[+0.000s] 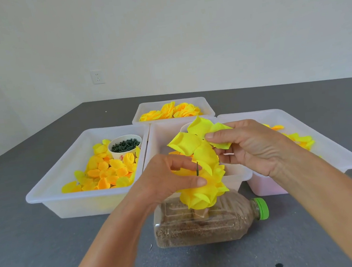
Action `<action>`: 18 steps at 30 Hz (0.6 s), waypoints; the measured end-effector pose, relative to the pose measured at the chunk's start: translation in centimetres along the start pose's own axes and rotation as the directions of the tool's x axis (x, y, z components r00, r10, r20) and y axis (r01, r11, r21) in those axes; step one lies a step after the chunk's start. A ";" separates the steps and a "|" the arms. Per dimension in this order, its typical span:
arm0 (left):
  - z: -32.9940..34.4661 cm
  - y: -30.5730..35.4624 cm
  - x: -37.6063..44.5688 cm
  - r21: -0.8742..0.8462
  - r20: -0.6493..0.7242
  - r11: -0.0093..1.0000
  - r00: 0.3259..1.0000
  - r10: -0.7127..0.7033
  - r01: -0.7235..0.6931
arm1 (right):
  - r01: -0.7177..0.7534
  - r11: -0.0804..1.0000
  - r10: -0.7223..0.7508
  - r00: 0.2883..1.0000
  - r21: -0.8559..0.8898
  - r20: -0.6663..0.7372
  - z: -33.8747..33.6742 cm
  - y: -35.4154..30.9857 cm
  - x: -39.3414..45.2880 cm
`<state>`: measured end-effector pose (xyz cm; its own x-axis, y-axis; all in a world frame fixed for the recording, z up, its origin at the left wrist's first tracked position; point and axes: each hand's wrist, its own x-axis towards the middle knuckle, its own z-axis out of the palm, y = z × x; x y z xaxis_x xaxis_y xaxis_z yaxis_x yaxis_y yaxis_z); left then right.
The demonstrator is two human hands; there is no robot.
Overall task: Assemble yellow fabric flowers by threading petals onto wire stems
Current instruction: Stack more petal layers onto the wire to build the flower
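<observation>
Bottle [203, 223]: lay on its side nearest, sand-filled, green cap pointing right.
Flower [202, 193]: bright yellow, layered, above the bottle.
Left hand [171, 178]: pinched the green wire stem [197, 169].
Right hand [252, 146]: pinched a petal piece [195, 138].
Bins [52, 195]: behind, bare table either side.

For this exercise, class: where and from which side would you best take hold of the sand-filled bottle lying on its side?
Probably grip the bottle at its narrow neck just behind the green cap, coming from the right. The neck points right and lies clear, whereas the broad body is wide to span and the yellow flower stands out of its upper side.
</observation>
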<state>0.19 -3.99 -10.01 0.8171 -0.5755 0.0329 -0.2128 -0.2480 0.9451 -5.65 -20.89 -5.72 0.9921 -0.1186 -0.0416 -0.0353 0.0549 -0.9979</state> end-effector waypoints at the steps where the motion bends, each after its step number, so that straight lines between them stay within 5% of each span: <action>1: -0.2 0.1 -0.1 -0.009 0.009 1.000 1.000 -0.010 0.011 | 0.004 1.000 -0.004 1.000 -0.004 -0.005 0.0 0.0 0.0; 6: -2.5 0.9 -0.8 0.044 0.025 0.998 0.999 0.033 -0.035 | 0.022 1.000 -0.022 0.999 0.005 -0.045 0.1 -0.1 -0.1; 11: -3.0 3.4 -1.2 -0.199 -0.305 0.968 0.948 0.087 -0.153 | 0.038 0.998 -0.035 0.997 0.043 -0.066 0.4 -0.4 -0.3; 18: -1.7 5.9 -0.1 -0.252 -0.052 0.967 0.998 0.032 -0.044 | 0.043 0.999 -0.044 0.998 -0.024 -0.054 1.4 -1.7 -0.1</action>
<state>-0.27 -4.05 -3.89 0.8369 -0.5415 0.0803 -0.1066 -0.0175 0.9941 -5.53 -19.61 -3.98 0.9847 -0.1745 -0.0004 0.0041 0.0257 -0.9997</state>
